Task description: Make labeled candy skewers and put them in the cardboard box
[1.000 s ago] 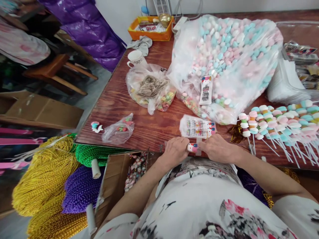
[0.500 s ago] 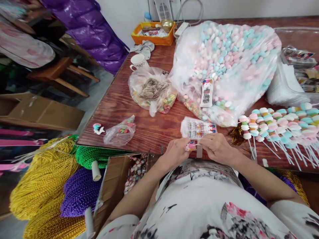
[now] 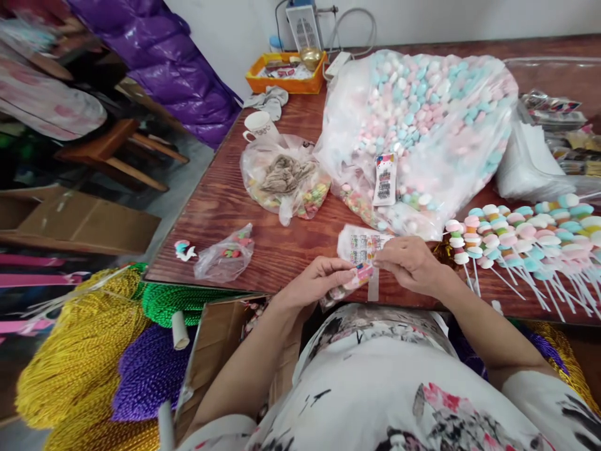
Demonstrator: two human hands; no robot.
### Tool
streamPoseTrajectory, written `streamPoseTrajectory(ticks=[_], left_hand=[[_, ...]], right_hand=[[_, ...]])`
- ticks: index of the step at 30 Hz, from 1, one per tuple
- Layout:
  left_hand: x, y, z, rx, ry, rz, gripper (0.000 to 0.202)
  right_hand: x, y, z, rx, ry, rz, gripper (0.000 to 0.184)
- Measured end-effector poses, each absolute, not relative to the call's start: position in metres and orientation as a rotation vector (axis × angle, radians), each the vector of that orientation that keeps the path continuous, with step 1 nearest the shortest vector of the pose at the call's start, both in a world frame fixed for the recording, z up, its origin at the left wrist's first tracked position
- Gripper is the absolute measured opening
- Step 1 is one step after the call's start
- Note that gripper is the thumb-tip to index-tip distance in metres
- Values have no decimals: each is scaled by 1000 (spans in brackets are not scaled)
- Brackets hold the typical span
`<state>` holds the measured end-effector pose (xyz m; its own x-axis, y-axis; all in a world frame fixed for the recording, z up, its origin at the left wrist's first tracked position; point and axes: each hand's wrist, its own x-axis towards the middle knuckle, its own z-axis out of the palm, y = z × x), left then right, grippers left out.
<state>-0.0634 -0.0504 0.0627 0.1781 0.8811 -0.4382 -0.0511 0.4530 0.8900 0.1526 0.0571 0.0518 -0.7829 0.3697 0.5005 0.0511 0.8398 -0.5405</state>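
At the table's front edge, my left hand (image 3: 323,279) is closed on a small printed plastic packet (image 3: 359,275), pinching it between thumb and fingers. The packet tilts down to the left, and part of it lies under the hand. My right hand (image 3: 408,263) is beside the packet's upper right end, fingers pinched together; what they hold is hidden. Just beyond both hands lies a stack of printed clear bags (image 3: 357,244), partly covered by my right hand. A short strip of tape (image 3: 374,288) hangs at the table edge between the hands.
A big bag of pastel candies (image 3: 422,119) fills the table's middle, with a printed packet (image 3: 385,180) on it. Candy sticks (image 3: 526,235) lie at right. To the left are a candy bag (image 3: 286,178), a mug (image 3: 260,127) and a small bag (image 3: 225,254). Gold bead strands (image 3: 79,351) hang below.
My left hand has turned and raised the packet, so more of it shows. My right hand has shifted slightly up, over the printed bags. The white stick between the hands is out of sight.
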Motion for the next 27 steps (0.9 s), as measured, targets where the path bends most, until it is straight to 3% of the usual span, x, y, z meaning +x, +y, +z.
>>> streamPoseTrajectory(ticks=[4,8,10,14,21,27], left_hand=[[-52,-47,48,657,1292,1075,29],[-37,-41,38,775,1453,1387,26],[-30,-38,38,1005,1535,1425,24],[-20,-33,39,1224,1540,1437,24],[-11,-36,28,748,1222,1403,33],[1,-42,25,690,1128,1455,32]], right_hand=[[143,55,52,-487,-2104,837,13],[137,35,38,-782,-1790,1102,23],[134,24,33,-780,-1779,1166,12],[125,20,32,-756,-1714,1112,19],[115,26,28,-711,-1658,917,6],[106,18,21,-733,-1641,834,8]])
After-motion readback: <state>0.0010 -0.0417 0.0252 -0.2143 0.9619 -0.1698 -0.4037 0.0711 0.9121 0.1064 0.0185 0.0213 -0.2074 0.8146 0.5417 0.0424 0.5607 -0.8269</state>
